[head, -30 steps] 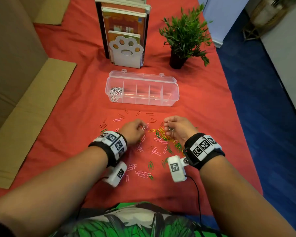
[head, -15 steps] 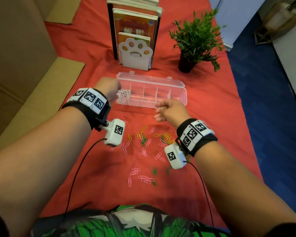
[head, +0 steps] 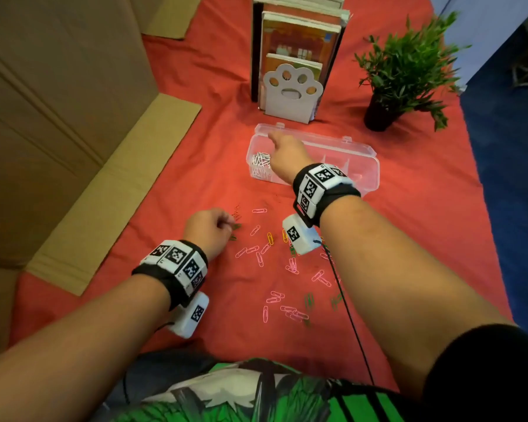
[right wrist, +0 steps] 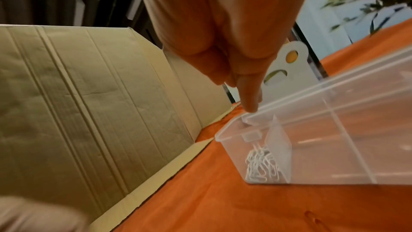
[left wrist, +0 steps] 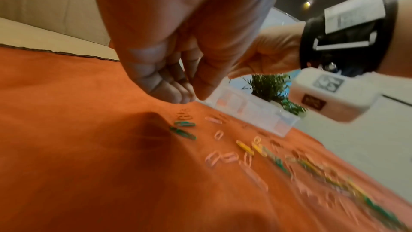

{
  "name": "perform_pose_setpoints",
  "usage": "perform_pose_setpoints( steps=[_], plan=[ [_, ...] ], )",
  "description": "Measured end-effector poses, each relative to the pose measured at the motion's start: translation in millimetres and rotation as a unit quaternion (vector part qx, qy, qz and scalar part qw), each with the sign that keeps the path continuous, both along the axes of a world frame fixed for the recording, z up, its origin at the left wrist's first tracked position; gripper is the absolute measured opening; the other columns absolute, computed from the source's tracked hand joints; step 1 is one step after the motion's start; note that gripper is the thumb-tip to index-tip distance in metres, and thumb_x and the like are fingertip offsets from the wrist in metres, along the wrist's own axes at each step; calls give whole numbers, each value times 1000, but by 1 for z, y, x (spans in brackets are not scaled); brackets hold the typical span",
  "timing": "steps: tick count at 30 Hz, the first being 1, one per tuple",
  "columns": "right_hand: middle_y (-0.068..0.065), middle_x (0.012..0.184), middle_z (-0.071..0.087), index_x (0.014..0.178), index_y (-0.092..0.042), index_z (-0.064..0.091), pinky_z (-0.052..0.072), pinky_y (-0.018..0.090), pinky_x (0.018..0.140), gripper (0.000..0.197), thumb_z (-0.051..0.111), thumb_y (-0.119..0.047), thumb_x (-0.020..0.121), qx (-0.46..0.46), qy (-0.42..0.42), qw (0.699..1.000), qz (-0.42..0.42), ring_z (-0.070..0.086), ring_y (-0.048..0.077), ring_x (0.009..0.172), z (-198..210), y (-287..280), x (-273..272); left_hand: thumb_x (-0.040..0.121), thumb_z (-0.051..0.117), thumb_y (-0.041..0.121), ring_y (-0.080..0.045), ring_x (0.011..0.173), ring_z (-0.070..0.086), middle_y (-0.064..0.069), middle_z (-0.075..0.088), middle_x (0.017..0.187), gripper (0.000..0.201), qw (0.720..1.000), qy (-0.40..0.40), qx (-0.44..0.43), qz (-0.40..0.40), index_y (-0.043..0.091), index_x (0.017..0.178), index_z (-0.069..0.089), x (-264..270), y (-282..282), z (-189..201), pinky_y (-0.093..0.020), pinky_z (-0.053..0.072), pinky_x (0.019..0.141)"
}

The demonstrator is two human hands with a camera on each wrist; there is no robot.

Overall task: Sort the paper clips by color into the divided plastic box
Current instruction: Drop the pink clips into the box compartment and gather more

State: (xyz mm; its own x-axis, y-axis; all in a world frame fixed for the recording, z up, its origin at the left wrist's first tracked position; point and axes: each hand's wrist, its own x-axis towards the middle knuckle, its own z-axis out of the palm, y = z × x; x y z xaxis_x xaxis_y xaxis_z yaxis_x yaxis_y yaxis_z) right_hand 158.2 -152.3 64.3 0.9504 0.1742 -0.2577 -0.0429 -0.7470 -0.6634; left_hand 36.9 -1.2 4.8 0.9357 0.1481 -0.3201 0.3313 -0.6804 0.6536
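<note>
Right now the person's right hand reaches over the left end of the clear divided plastic box, above the compartment that holds a heap of white paper clips. Seen from the right wrist, its fingers point straight down toward the box's far left corner with nothing visible between them, so the grip reads as loose and empty. The other compartments look bare through the clear walls, though the forearm hides part of them.

Nearer the person, the left hand sits low over the red-covered counter at the left edge of the loose clips. Its fingers are curled in toward the thumb just above the cloth; whether this grip has a clip pinched I cannot tell, as the tips hide each other. Two green paper clips lie just beside those fingertips.

Pink paper clips are scattered across the cloth between the arms, with yellow paper clips among them.

Behind the box stand books in a paw-shaped bookend, a small potted plant to their right, and flattened cardboard along the left.
</note>
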Motion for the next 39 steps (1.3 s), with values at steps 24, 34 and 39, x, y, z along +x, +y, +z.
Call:
perform_pose_setpoints(
  steps=[24, 34, 39],
  plan=[
    [20, 113, 50, 106, 3, 52, 44, 44, 90, 25, 38, 5, 85, -245, -95, 946, 192, 48, 37, 107, -80, -19, -164, 84, 49, 4, -35, 101, 56, -21, 60, 106, 19, 980, -18, 111, -166, 5, 95, 64, -25, -24, -26, -35, 41, 88],
    [3, 61, 53, 74, -21, 54, 39, 23, 52, 31, 37, 1, 89, 170, 194, 940, -225, 47, 14, 50, -79, -71, -155, 89, 39, 3, -32, 107, 53, -18, 59, 111, 22, 991, 32, 41, -122, 3, 101, 57, -13, -31, -19, -32, 39, 89],
    [-1, 75, 61, 67, -21, 56, 41, 21, 67, 21, 51, -7, 82, 13, 120, 983, -136, 56, 16, 69, -76, -72, -159, 83, 57, 21, -32, 107, 52, -17, 56, 109, 20, 973, -5, 147, -178, 6, 97, 61, -17, -33, -27, -34, 40, 93]
  ],
)
